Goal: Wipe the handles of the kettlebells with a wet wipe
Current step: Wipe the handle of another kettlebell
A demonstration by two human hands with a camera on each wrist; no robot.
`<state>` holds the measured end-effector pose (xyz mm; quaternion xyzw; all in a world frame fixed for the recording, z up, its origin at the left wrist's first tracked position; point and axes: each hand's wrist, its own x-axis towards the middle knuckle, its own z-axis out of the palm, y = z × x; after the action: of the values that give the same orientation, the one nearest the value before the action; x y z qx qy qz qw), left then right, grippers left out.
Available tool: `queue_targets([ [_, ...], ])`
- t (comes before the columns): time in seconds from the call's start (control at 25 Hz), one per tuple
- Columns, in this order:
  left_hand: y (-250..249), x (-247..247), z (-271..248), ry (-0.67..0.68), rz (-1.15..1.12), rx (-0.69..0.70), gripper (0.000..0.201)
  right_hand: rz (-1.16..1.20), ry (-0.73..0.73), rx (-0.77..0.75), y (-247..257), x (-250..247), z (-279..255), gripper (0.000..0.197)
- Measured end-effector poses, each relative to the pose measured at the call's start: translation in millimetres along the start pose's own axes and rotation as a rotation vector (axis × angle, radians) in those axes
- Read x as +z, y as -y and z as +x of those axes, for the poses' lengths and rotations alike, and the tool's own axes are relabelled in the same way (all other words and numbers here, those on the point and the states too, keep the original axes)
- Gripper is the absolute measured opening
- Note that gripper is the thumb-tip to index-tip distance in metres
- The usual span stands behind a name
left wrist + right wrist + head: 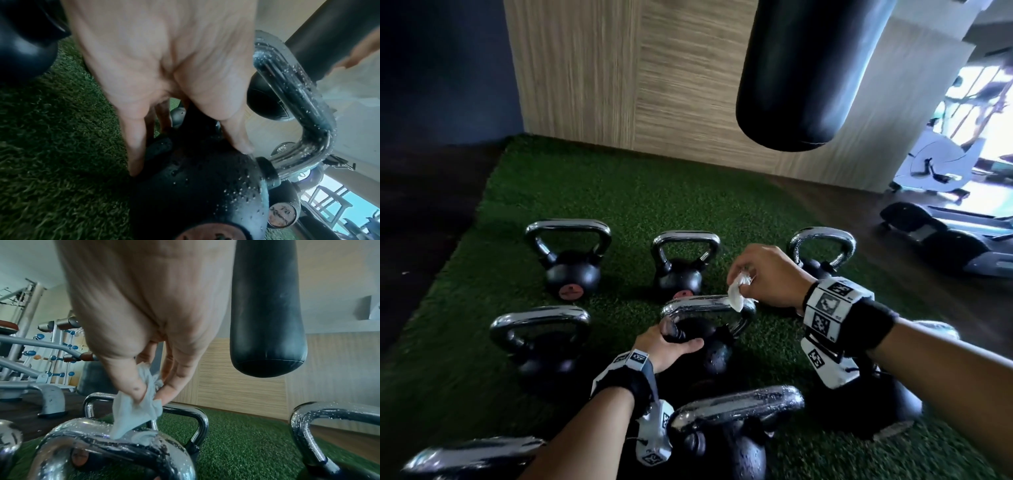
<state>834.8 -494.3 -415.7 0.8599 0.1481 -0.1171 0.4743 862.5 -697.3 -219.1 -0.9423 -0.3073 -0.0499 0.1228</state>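
Several black kettlebells with chrome handles stand on green turf (619, 192). My left hand (676, 337) grips the middle kettlebell (714, 353) at the left foot of its wet handle (698, 303). In the left wrist view, the thumb and fingers of that hand (185, 154) straddle the black body (195, 194) below the handle (298, 97). My right hand (743, 284) pinches a crumpled white wet wipe (738, 294) between thumb and fingers. The wipe (131, 415) hangs from the right hand (151, 392), and its lower end touches the top of the handle (92, 439) near its right bend.
Three kettlebells (568, 260) (681, 267) (822, 253) stand in the back row, one at the left (541, 342) and a wet one in front (732, 431). A black punching bag (804, 75) hangs before the wood wall (654, 85). An exercise bike (935, 164) and a treadmill (945, 233) stand at the right.
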Motion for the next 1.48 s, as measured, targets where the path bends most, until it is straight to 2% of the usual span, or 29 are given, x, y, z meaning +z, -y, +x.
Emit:
queue_targets([
  [0.12, -1.4, -3.3, -4.6, 0.028, 0.008, 0.002, 0.068, 0.048, -0.030, -0.032, -3.6, 5.8, -8.7, 0.018],
  [0.2, -0.3, -6.3, -6.9, 0.032, 0.059, 0.056, 0.069, 0.099, -0.050, -0.077, -1.7, 12.9, -9.8, 0.019],
  [0.32, 1.6, -9.0, -7.9, 0.023, 0.085, 0.133, 0.077, 0.152, -0.038, -0.120, 0.5, 22.5, -6.1, 0.018],
  [0.44, 3.0, -7.9, -6.6, 0.019, 0.066, 0.143, 0.075, 0.142, 0.012, -0.159, 1.9, 33.4, -3.7, 0.020],
  [0.56, 1.7, -7.0, -9.5, 0.030, 0.019, 0.123, 0.064, 0.194, 0.096, -0.068, 1.2, 42.1, -5.2, 0.029],
  [0.64, 0.8, -7.4, -11.6, 0.036, 0.011, 0.108, 0.061, 0.185, 0.127, -0.059, -1.7, 43.5, -10.1, 0.028],
  [0.72, -0.7, -7.3, -13.0, 0.046, -0.002, 0.094, 0.058, 0.150, 0.077, -0.083, -7.9, 43.2, -17.7, 0.022],
  [0.8, -2.3, -7.2, -14.7, 0.038, -0.019, 0.077, 0.057, 0.128, 0.027, -0.026, -13.8, 42.6, -22.1, 0.024],
  [0.88, -2.1, -7.0, -14.8, 0.027, -0.024, 0.072, 0.062, 0.098, 0.023, -0.001, -12.7, 42.6, -21.8, 0.031],
  [1.0, -2.1, -6.7, -15.0, 0.031, -0.015, 0.090, 0.071, 0.083, 0.014, -0.058, -11.0, 44.3, -21.3, 0.028],
  [1.16, -2.9, -8.0, -17.0, 0.042, 0.000, 0.103, 0.075, 0.103, 0.020, 0.128, -35.2, 35.4, -22.4, 0.036],
  [1.32, -2.3, -7.1, -14.8, 0.016, 0.093, 0.162, 0.075, 0.103, -0.010, 0.127, -38.7, 39.3, -24.0, 0.039],
  [1.4, -2.0, -7.5, -14.1, 0.011, 0.111, 0.173, 0.074, 0.152, -0.066, 0.160, -43.0, 43.6, -26.1, 0.033],
  [1.48, -2.3, -7.5, -15.4, 0.011, 0.111, 0.175, 0.072, 0.173, -0.062, 0.224, -50.7, 46.1, -27.9, 0.022],
])
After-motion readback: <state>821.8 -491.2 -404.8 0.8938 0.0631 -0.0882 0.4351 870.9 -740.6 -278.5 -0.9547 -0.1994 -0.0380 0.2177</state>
